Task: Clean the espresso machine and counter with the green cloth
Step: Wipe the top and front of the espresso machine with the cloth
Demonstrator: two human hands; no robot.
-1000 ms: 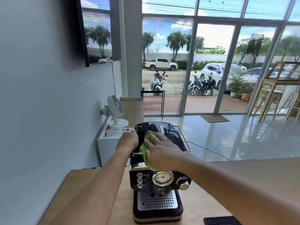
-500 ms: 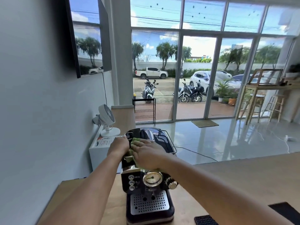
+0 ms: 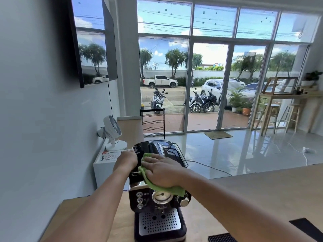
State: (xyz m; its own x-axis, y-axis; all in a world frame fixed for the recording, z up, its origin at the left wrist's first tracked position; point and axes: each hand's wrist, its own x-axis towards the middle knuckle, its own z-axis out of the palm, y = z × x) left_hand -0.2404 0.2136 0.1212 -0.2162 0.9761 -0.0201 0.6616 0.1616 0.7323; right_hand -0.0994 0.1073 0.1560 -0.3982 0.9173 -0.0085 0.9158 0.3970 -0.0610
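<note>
A black and chrome espresso machine (image 3: pixel 160 212) stands on the wooden counter (image 3: pixel 253 193), its dial, knobs and perforated drip tray facing me. My right hand (image 3: pixel 161 171) lies flat on the machine's top with fingers spread, pressing the green cloth (image 3: pixel 165 188) down; the cloth hangs a little over the front edge above the dial. My left hand (image 3: pixel 125 160) is closed around the top left rail of the machine.
A white fan (image 3: pixel 111 133) sits on a white cabinet (image 3: pixel 101 165) behind the machine by the left wall. Two black mats (image 3: pixel 221 238) lie at the counter's near right. A power cable runs across the glossy floor beyond the counter.
My right hand has slid the green cloth from the top's left part toward the front right edge, so more cloth now shows above the dial. My left hand stayed on the rail.
</note>
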